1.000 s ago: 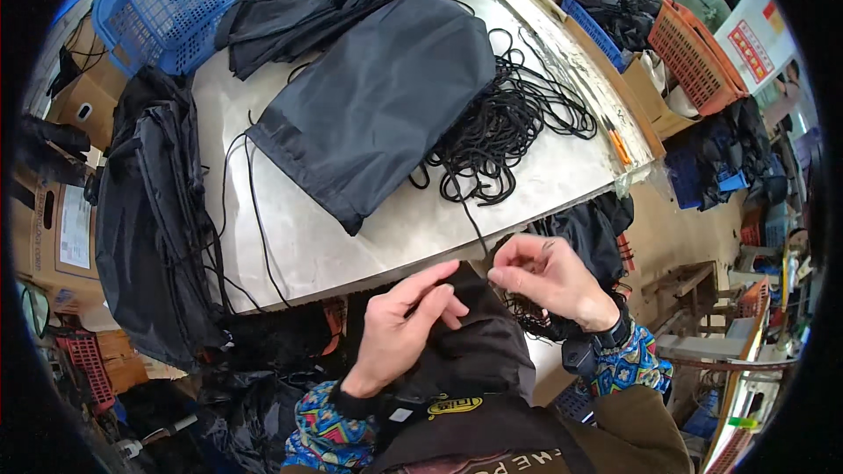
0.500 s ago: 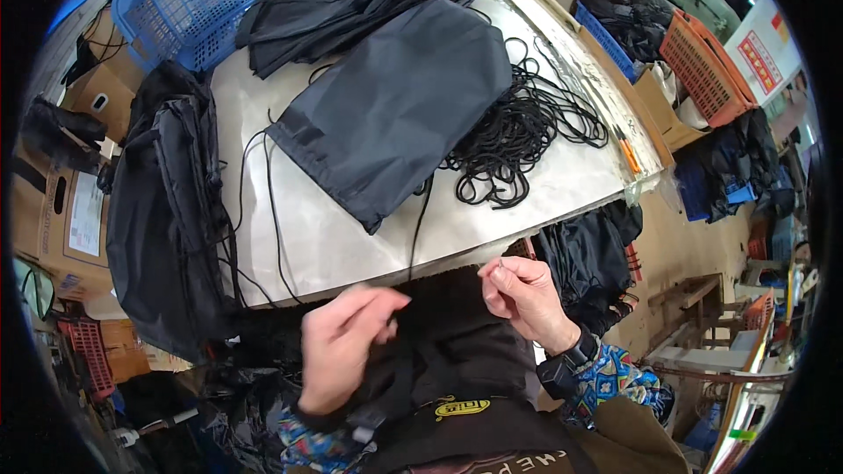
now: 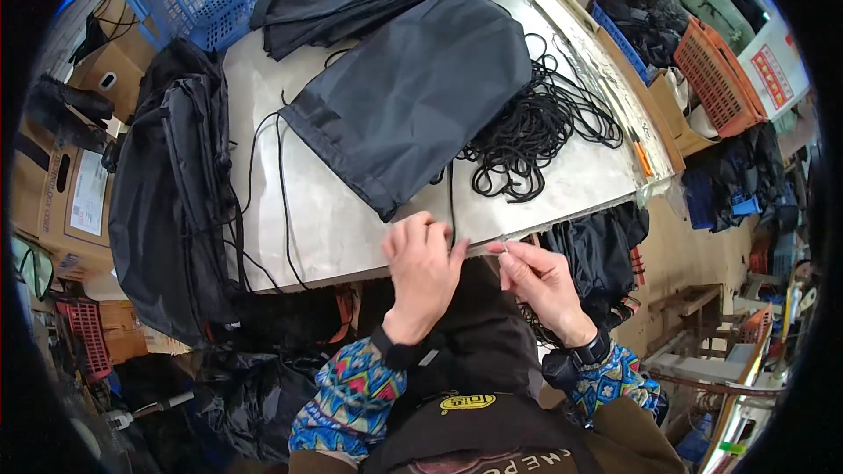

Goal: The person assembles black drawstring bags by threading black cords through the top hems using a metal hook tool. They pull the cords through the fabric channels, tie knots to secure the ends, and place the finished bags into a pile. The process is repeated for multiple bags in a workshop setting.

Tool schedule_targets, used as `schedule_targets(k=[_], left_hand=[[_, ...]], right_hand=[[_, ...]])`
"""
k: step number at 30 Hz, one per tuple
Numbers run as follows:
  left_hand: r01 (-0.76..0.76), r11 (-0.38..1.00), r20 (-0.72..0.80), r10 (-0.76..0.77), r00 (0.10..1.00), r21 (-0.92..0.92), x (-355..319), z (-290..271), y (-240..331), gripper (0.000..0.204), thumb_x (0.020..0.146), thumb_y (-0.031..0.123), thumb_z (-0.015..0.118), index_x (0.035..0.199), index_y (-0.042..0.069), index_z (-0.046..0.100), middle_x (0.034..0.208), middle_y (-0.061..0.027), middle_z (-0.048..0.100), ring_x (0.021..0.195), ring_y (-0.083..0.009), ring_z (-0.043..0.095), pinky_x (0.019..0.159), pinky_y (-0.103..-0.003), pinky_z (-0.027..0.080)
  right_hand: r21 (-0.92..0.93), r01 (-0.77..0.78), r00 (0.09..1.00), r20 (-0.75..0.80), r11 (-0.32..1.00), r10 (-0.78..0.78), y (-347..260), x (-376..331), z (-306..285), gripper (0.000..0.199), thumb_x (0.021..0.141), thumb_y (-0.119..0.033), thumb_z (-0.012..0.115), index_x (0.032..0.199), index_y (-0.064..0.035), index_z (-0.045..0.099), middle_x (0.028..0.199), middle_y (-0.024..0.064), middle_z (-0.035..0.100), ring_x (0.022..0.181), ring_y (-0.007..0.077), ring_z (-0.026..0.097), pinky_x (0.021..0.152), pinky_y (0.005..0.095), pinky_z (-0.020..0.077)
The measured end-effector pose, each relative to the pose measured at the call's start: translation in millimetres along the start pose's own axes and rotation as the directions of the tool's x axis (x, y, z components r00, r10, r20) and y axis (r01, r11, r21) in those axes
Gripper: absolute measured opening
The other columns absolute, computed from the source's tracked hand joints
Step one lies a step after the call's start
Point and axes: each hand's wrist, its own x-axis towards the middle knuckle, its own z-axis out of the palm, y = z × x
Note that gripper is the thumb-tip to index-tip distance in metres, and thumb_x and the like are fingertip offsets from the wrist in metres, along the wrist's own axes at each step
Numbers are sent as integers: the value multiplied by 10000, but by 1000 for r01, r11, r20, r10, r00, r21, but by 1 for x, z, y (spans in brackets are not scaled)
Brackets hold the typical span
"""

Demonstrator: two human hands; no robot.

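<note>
A flat black drawstring bag (image 3: 408, 96) lies on the pale tabletop, its hemmed end toward me. From beneath it a black cord (image 3: 451, 197) runs down over the table's near edge to my left hand (image 3: 421, 272). That hand is curled just below the bag's near corner, with the cord between thumb and fingers; the fingertips are slightly blurred. To its right, my right hand (image 3: 544, 285) is closed in a pinch. A thin pale tip shows at its thumb and forefinger, too small to name. Both hands are close together but apart.
Loose black cords (image 3: 527, 136) are heaped at the bag's right. More black bags (image 3: 342, 0) lie behind it, beside a blue basket (image 3: 198, 0). Another stack of black bags (image 3: 167, 202) hangs over the table's left side. An orange-handled cutter (image 3: 643, 156) rests at the right edge.
My left hand has moved up and right, nearer the bag's corner and my right hand. My right hand has shifted slightly right and stays pinched. The whole view has shifted a little.
</note>
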Motion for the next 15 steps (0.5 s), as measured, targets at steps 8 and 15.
schedule_targets(k=[8,15], left_hand=[[736,-5,734,-89,674,-677,-11,-59,16,100,924,43,556,987,-25,521,807,-121,643,632,-140,619,527,-229,490],[174,-867,533,-119,838,-466,-48,-109,-55,280,990,232,410,1078,6,550,940,-136,687,710,-209,662,714,-373,543]], right_hand=[[-409,426,903,246,807,-352,-5,9,-1,230,889,-22,588,1117,-16,622,907,123,629,679,187,599,611,272,501],[-539,247,950,-29,805,-311,-10,13,-30,144,900,-25,555,1005,16,645,866,126,654,791,205,631,689,278,482]])
